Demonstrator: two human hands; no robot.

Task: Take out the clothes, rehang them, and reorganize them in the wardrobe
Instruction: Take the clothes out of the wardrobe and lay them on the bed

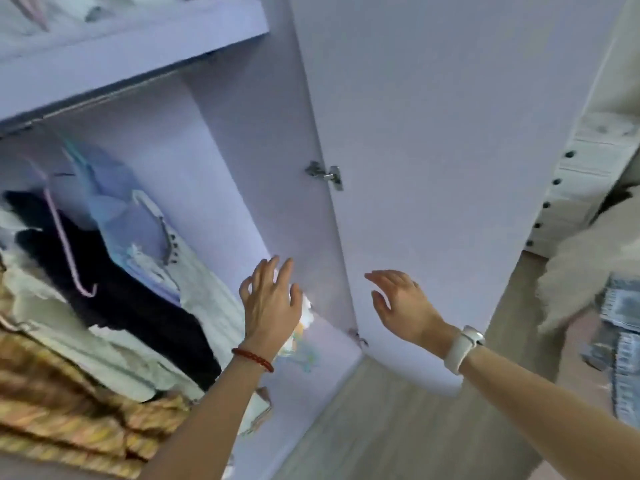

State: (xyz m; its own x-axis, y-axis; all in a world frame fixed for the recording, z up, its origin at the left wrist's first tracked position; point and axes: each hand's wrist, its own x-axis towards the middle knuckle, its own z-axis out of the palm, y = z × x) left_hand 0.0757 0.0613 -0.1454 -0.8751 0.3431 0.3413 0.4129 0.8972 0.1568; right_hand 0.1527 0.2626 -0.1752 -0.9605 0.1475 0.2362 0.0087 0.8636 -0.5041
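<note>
The lilac wardrobe (242, 161) stands open, with clothes hanging from its rail (104, 95): a pale blue garment (114, 202), a black one (131, 299) on a pink hanger (65, 244), a white one (204, 292) and a yellow striped one (69, 427) nearest me. My left hand (270, 303), with a red bracelet on its wrist, is spread open beside the white garment, in front of a small white patterned cloth (304, 334). My right hand (401, 303), a white watch on its wrist, hovers open in front of the wardrobe door (450, 150). Neither hand holds anything.
The open door stands straight ahead, hinged to the wardrobe's side wall by a metal hinge (325, 174). A shelf (131, 39) with folded items runs above the rail. At right, a white buttoned garment (581, 174) and denim pieces (623, 341) lie on a surface. Wooden floor shows below.
</note>
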